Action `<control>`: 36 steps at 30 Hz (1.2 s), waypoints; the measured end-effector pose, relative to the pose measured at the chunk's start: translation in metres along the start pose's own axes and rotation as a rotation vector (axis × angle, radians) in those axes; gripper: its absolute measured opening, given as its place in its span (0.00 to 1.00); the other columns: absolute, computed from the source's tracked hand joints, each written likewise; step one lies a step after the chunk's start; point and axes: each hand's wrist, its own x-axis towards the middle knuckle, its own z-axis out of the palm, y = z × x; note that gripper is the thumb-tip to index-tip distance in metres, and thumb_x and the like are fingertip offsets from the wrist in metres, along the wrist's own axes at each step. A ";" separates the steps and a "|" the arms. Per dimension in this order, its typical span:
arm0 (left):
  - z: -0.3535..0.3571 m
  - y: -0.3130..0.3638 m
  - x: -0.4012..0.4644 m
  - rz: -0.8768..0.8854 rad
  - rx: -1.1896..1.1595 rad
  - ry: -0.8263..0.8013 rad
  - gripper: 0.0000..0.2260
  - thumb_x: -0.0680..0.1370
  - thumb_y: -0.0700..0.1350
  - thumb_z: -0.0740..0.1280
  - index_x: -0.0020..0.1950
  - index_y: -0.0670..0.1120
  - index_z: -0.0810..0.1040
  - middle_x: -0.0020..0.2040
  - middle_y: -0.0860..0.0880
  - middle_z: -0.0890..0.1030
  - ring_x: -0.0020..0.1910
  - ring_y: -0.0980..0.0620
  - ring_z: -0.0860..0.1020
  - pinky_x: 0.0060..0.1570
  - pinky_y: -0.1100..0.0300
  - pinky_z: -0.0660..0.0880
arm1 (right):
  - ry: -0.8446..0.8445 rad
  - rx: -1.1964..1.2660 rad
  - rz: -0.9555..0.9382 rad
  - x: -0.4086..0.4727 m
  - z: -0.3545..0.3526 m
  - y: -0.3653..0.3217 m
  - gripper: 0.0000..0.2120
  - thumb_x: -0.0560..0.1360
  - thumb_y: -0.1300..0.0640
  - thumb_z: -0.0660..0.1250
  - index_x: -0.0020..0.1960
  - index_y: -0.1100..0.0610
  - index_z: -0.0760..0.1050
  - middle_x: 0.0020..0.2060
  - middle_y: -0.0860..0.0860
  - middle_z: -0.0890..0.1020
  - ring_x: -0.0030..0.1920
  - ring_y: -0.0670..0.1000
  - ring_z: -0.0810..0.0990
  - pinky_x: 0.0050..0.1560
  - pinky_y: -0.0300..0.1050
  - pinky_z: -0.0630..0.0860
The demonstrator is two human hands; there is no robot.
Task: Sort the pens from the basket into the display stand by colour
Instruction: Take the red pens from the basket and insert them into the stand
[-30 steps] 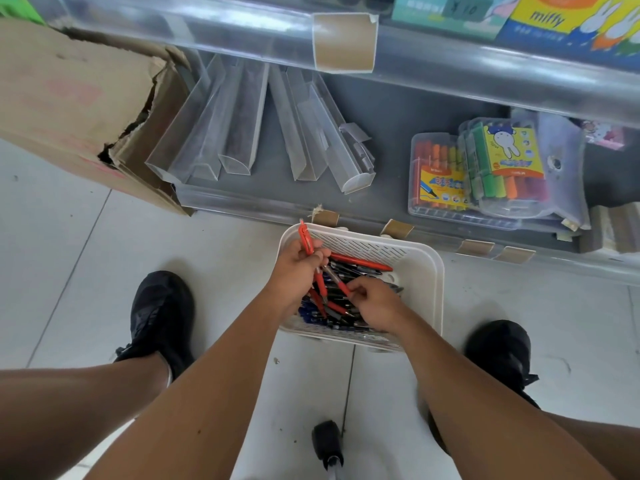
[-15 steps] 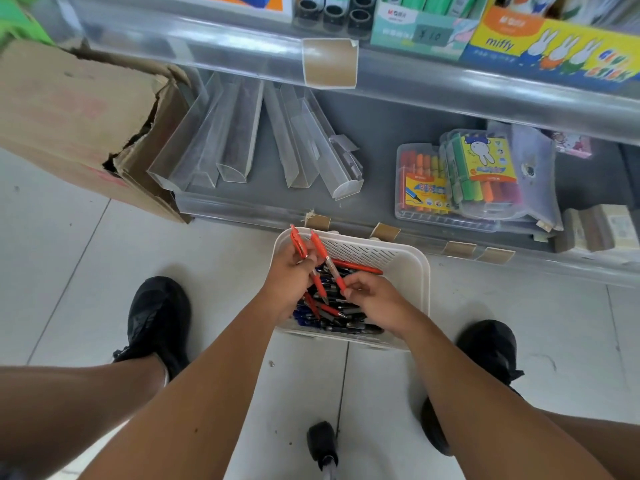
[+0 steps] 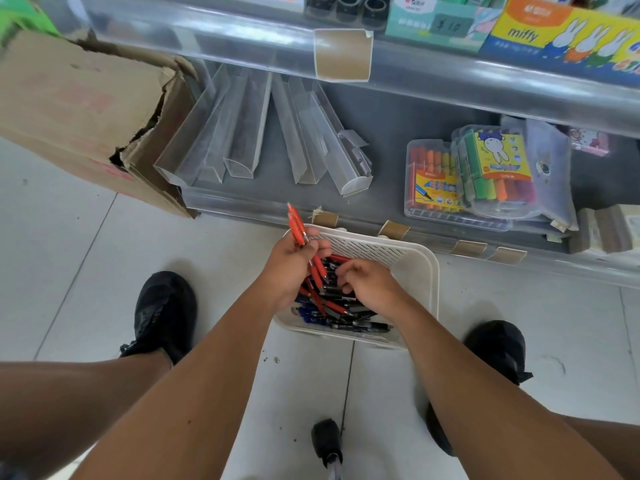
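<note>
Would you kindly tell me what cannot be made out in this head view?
- How many red pens the left hand grips: they overlap.
- Whether the right hand holds a pen: its fingertips curl out of sight.
- Pens at the bottom of the basket: both hands cover them.
- The upper shelf's boxes: cut off by the top edge.

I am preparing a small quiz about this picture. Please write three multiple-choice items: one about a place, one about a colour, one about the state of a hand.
1. Where does the white basket stand?
A. on the floor by the bottom shelf
B. on the cardboard box
C. on the top shelf

2. What colour are the pens in the left hand?
A. green
B. red
C. yellow

3. What is the right hand doing?
A. resting on a shoe
B. holding a marker box
C. reaching among the basket's pens

Key: 1 A, floor tiles surround it; 2 B, red barrels stick out above the fist; 3 C, its fingers curl over the pile.
</note>
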 end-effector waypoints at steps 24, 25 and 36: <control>-0.003 0.007 0.002 -0.057 -0.069 -0.029 0.10 0.83 0.36 0.57 0.57 0.46 0.76 0.50 0.48 0.83 0.52 0.52 0.82 0.60 0.52 0.75 | -0.084 -0.168 0.150 0.013 0.014 0.026 0.03 0.76 0.57 0.69 0.47 0.51 0.81 0.41 0.49 0.84 0.44 0.51 0.83 0.50 0.45 0.78; -0.004 0.007 0.002 -0.061 -0.059 -0.026 0.10 0.83 0.36 0.57 0.57 0.46 0.76 0.50 0.48 0.83 0.52 0.52 0.82 0.61 0.51 0.75 | -0.095 -0.120 0.148 0.010 0.010 0.028 0.04 0.76 0.57 0.70 0.49 0.51 0.82 0.42 0.49 0.85 0.45 0.50 0.84 0.55 0.48 0.78; -0.004 0.004 -0.010 -0.109 0.059 -0.085 0.10 0.83 0.37 0.58 0.59 0.47 0.76 0.59 0.47 0.81 0.59 0.50 0.79 0.62 0.48 0.74 | -0.130 0.155 0.046 -0.020 -0.005 0.016 0.11 0.80 0.60 0.63 0.55 0.47 0.79 0.47 0.46 0.86 0.48 0.45 0.84 0.62 0.50 0.77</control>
